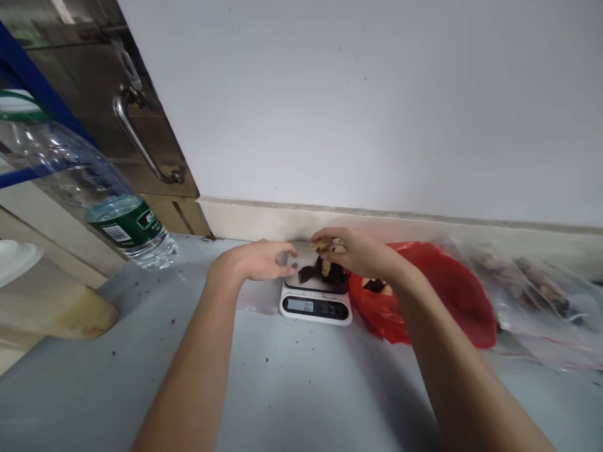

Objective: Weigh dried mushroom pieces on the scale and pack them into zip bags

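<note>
Here, dark and pale pieces (308,274) lie on the digital scale (316,308), which stands on the worktop (264,376). Above the scale, the right hand (346,248) pinches a yellowish piece (321,244); at its left edge, the left hand (259,259) holds its fingers parted; a red bag (455,285) adjoins its right side.

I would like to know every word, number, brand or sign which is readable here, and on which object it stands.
"0.0": on the display of the white scale.
Too small to read: the marks on the scale's buttons.
Too blurred to read: the white characters and small print on the green bottle label, and any digits by its barcode.
</note>
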`<state>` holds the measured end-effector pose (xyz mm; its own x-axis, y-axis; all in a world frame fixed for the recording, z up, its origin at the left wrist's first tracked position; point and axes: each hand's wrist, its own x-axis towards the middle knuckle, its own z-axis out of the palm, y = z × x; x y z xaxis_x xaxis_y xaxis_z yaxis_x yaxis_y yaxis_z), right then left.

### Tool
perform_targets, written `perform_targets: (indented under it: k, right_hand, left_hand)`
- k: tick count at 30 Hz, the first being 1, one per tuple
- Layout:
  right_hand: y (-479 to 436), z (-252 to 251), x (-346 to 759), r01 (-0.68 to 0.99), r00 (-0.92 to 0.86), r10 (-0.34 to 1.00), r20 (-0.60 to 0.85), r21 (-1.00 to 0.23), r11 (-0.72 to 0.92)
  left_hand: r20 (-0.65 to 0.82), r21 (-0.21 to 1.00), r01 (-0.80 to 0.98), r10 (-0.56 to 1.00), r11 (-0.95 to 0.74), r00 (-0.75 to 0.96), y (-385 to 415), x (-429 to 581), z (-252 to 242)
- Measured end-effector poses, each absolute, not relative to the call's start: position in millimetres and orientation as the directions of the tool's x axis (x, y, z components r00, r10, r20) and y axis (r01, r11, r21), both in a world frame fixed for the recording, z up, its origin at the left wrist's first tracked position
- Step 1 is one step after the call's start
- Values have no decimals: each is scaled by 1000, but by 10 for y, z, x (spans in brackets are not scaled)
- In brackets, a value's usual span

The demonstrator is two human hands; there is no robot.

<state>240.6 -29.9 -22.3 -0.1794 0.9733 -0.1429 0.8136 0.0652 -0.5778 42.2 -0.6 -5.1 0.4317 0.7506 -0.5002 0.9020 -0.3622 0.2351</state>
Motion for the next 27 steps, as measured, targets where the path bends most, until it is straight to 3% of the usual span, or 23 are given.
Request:
perform_targets:
  k: [4, 9, 13, 19, 27]
  right_hand:
    - [-281, -250, 2446, 790, -212, 977, -39, -595, 148]
    - [-284, -258, 2490, 777, -229, 972, -42, -610, 157]
    - [-259, -302, 2518, 723, -248, 968, 48, -656, 217]
    - [-239, -308, 2544, 686, -258, 966, 8, -703, 189]
    - [-317, -145, 2669, 712, -175, 976, 126, -668, 214]
  left_hand:
    - [-494, 222, 906, 759, -361, 424, -21, 446, -37]
    - [-485, 233, 903, 761, -361, 430, -21, 446, -41]
    - [-473, 235, 896, 761, -376, 444, -16, 445, -67]
    - [-466, 244, 898, 768, -366, 439, 0, 455, -65]
    - [-266, 279, 883, 853, -378, 449, 48, 427, -136]
